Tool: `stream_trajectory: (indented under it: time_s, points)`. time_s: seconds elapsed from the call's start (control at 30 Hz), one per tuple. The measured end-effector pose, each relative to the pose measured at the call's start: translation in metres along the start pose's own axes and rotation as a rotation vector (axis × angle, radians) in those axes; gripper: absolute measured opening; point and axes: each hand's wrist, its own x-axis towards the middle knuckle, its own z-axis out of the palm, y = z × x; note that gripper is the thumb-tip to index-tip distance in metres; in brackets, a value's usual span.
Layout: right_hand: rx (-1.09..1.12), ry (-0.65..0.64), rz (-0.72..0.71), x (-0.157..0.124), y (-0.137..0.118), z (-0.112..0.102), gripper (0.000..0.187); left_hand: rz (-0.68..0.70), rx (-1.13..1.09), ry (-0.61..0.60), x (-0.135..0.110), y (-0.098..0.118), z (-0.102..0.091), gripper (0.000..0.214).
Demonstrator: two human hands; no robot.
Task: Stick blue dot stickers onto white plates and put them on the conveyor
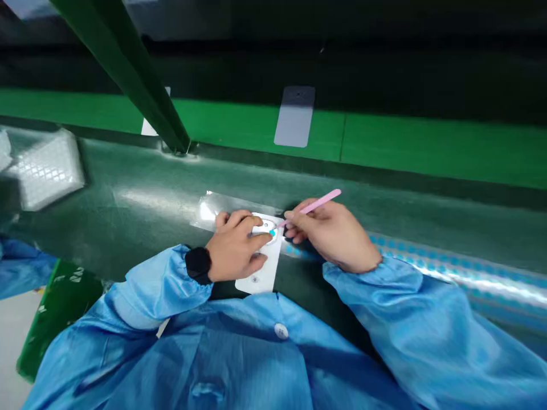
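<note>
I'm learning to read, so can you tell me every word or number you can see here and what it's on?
No text here can be read.
White marks on the green object at lower left: too blurred to read.
White card under the left hand: no words visible.
Pink stick in the right hand: plain.
Grey plate farther back: blank.

A glossy dark green tabletop (141,193) catches the overhead light. Behind it runs a bright green belt (384,139). A green post (128,62) slants up.
</note>
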Motion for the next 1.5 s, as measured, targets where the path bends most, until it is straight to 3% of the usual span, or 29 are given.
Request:
stream_trajectory:
  time_s: [0.83, 1.5]
  points:
    - [-0.076, -0.009, 0.011, -0.001, 0.000, 0.000, 0.014, -0.056, 0.089, -0.032, 0.003, 0.006, -0.002, 0.038]
    - [0.078, 0.008, -0.037, -0.004, 0.003, -0.004, 0.018, -0.024, 0.166, -0.008, 0.006, 0.004, -0.004, 0.042]
